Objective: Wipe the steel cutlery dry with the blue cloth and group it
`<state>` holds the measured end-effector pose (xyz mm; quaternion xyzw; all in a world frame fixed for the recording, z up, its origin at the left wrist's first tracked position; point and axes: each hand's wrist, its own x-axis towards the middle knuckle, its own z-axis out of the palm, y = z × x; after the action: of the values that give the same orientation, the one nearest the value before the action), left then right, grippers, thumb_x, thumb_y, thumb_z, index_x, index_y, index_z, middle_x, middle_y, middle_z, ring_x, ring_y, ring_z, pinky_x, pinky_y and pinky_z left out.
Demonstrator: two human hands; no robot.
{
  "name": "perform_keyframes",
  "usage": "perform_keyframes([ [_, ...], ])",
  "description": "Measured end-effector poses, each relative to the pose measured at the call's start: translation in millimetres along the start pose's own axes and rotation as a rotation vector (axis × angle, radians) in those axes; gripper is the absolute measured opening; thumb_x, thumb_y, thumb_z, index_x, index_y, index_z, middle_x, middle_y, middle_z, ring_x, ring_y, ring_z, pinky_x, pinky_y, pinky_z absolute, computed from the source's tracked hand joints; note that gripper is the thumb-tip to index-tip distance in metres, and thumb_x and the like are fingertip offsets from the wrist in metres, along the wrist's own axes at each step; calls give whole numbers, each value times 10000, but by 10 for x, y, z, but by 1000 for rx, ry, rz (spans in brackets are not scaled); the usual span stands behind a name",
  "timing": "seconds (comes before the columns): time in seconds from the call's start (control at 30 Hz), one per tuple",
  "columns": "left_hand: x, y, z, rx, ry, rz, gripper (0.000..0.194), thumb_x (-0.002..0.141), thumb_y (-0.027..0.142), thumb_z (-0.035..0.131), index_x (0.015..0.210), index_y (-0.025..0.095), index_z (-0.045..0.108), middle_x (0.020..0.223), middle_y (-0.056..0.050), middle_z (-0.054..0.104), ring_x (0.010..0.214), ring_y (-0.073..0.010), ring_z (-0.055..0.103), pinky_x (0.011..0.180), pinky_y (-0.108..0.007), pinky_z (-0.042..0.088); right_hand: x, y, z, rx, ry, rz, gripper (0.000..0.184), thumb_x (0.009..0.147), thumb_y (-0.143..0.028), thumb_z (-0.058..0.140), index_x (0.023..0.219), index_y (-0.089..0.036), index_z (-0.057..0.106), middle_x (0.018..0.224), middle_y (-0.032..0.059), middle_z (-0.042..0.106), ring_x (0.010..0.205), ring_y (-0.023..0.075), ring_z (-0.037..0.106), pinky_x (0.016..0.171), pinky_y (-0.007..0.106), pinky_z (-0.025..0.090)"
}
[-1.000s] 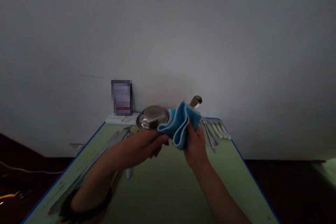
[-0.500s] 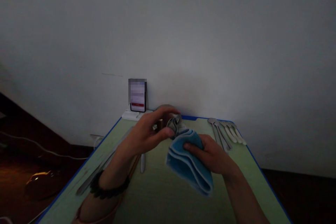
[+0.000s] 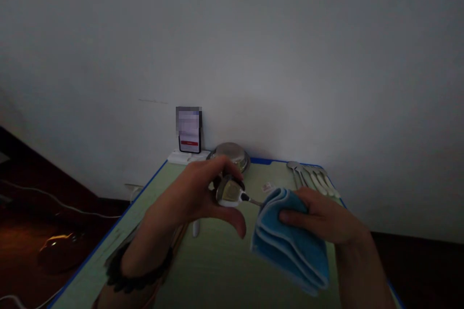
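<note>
A shiny metal spoon (image 3: pixel 229 191) is between my hands, its bowl to the left and its handle running into a folded blue cloth (image 3: pixel 286 241). My right hand (image 3: pixel 315 212) is closed on the cloth, thumb on top, with the handle end hidden inside. My left hand (image 3: pixel 203 193) curves around the spoon's bowl, index finger above it and thumb spread apart below. Whether its other fingers touch the back of the bowl cannot be made out. A dark bead bracelet (image 3: pixel 139 275) circles my left wrist.
Several spoons and forks (image 3: pixel 315 178) lie at the table's (image 3: pixel 217 275) back right. An upturned metal bowl (image 3: pixel 232 152) sits at the back edge, beside a phone (image 3: pixel 189 130) propped against the wall. Chopsticks (image 3: pixel 179 236) and a light handle (image 3: pixel 196 228) lie near my left arm.
Both hands have moved down, and my right hand has gone right with the cloth. The spoon's bowl now shows clearly, and my left thumb has spread away from it.
</note>
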<state>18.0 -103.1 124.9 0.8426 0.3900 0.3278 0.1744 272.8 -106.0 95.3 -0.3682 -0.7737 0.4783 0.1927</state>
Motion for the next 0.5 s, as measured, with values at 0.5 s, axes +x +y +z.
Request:
perform_keyframes([
  [0.5, -51, -115, -17, -136, 77, -43, 569, 400, 428, 822, 802, 196, 493, 705, 42, 602, 576, -106, 539, 491, -191, 415, -98, 56, -133, -22, 22, 37, 230, 789, -328, 522, 644, -176, 614, 537, -31, 510, 472, 76, 424, 423, 170, 343],
])
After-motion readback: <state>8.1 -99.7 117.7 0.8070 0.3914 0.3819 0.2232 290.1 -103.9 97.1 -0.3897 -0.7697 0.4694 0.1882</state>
